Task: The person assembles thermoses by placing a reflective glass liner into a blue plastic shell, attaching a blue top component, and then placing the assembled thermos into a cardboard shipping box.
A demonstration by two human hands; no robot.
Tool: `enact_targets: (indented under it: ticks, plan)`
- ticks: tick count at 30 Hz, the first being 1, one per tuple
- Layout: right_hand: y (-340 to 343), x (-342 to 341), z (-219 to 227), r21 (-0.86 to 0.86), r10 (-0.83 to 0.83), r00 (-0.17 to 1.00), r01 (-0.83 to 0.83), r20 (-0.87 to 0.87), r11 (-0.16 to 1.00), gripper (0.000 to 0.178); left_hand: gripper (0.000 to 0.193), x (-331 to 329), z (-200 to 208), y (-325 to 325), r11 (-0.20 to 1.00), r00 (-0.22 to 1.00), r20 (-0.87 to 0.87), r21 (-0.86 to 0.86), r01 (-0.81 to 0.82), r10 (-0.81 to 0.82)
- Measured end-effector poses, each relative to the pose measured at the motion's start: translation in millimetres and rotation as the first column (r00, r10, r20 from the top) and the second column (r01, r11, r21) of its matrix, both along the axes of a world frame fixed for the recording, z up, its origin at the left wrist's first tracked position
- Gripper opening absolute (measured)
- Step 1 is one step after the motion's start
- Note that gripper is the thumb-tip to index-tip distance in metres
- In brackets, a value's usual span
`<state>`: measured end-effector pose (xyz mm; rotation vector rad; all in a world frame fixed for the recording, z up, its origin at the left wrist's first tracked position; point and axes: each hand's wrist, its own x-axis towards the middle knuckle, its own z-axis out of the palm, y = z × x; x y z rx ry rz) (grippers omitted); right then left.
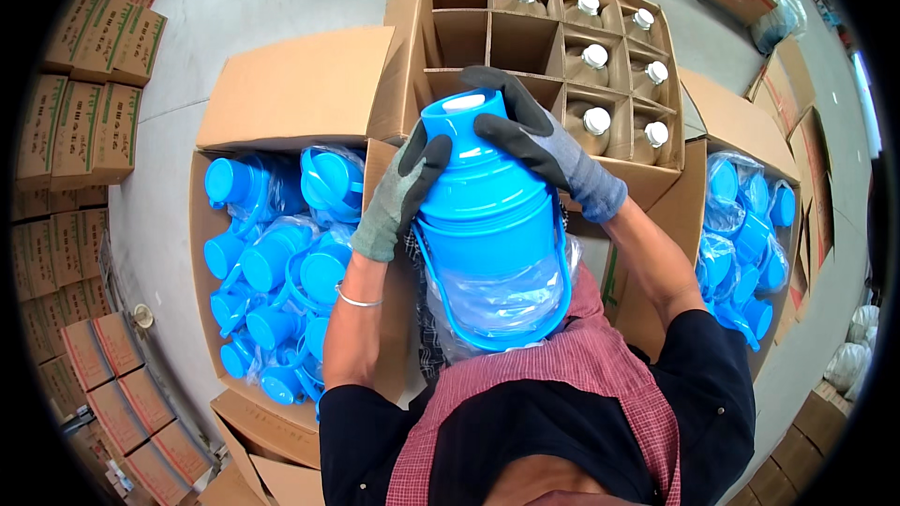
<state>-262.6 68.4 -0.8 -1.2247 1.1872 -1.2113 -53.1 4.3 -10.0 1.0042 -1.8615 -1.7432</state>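
A blue plastic flask casing (492, 215) stands upright against my body, with a ribbed shoulder, a narrower neck and a looped carrying handle. Clear plastic film (502, 300) covers its lower part, and something white shows in its top opening. My left hand (403, 189), in a grey-green glove with dark fingers, grips the left side of the neck. From the right, my right hand (530, 136), in a blue-grey glove with dark fingers, wraps the neck and top rim. Beyond them is a divided carton (412, 47) holding several clear, white-capped bottles (593, 58); some cells nearest the left are empty.
An open carton (291, 84) at left holds several blue plastic pieces (267, 258), many bagged in film. Another open carton (741, 103) at right holds similar blue pieces (745, 234). Stacked cartons (94, 131) line the left side. Flattened cardboard (811, 150) lies at far right.
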Motion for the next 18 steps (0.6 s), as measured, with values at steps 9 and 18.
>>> enact_targets:
  ticks: [9,18]
  plan:
    - [6,4,0,0.034,0.047,0.991,-0.052,0.129,0.998,0.069,0.065,20,-27,2,0.977,0.998,0.041,-0.207,0.057,-0.049]
    - [9,1,-9,0.016,0.078,0.992,-0.080,0.097,0.997,0.069,0.046,29,-40,9,0.820,0.986,0.091,-0.548,0.164,-0.137]
